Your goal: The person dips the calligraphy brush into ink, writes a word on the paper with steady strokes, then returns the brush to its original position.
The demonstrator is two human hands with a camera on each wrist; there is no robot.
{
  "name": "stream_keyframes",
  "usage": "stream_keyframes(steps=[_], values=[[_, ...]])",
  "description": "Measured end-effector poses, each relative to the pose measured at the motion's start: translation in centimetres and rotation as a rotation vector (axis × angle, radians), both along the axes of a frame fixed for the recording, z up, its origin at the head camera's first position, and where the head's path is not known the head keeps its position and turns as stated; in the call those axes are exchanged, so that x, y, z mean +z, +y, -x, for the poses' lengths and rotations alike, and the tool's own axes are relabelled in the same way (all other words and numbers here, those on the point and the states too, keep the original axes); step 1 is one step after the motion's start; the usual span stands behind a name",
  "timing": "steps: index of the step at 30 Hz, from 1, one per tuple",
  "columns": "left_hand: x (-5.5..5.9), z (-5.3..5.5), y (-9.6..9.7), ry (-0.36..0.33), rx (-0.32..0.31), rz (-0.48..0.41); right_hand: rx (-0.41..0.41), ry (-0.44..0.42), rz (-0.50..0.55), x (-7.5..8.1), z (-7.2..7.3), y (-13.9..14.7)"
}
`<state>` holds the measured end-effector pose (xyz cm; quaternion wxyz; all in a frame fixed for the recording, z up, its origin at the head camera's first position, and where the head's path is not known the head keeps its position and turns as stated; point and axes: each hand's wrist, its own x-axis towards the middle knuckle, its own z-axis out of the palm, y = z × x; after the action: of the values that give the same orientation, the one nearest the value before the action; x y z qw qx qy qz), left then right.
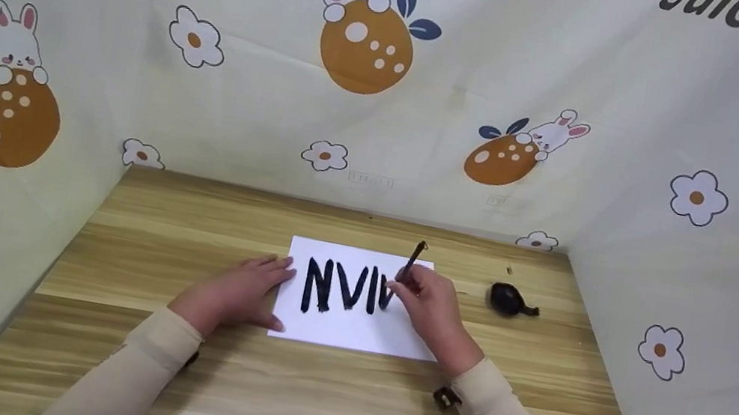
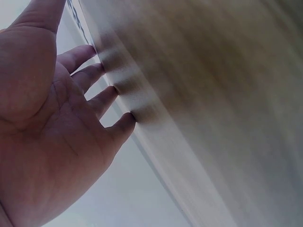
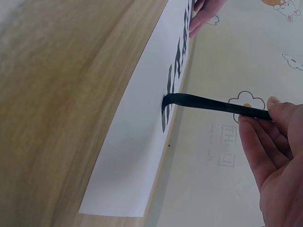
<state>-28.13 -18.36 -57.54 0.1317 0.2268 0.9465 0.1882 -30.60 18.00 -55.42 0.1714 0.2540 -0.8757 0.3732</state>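
Note:
A white sheet of paper (image 1: 347, 334) lies on the table, bearing thick black strokes (image 1: 340, 286) that read like "NVI" plus a further stroke. My right hand (image 1: 433, 314) pinches a dark ink brush (image 1: 414, 257) between thumb and fingers, its loop end pointing up. In the right wrist view, the brush (image 3: 208, 103) has its tip bent against the paper (image 3: 128, 161) at the last stroke. My left hand (image 1: 236, 294) rests spread at the paper's left edge, fingertips and thumb on it. The left wrist view shows these fingers (image 2: 102, 99) fairly straight and apart.
A rounded black vessel (image 1: 507, 300) with a short stub stands right of the paper. Behind it lies a tiny dark speck (image 1: 510, 269). Printed fabric walls (image 1: 240, 124) with rabbits and flowers enclose the wooden table (image 1: 318, 411) at the back and both sides.

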Motion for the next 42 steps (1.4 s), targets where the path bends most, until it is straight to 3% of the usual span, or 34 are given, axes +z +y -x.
stream_keyframes(steps=[10, 18, 29, 42], values=[[0.2, -0.1, 0.1, -0.013, 0.007, -0.008, -0.014, 0.013, 0.061, 0.7, 0.0, 0.2], [0.1, -0.1, -0.1, -0.009, -0.001, -0.012, -0.079, 0.012, 0.156, 1.4, 1.4, 0.9], [0.2, -0.1, 0.1, -0.007, -0.011, -0.003, -0.109, -0.098, 0.248, 0.5, 3.2, 1.0], [0.2, -0.2, 0.0, -0.029, 0.009, 0.003, -0.072, -0.097, 0.244, -0.3, 3.9, 1.1]])
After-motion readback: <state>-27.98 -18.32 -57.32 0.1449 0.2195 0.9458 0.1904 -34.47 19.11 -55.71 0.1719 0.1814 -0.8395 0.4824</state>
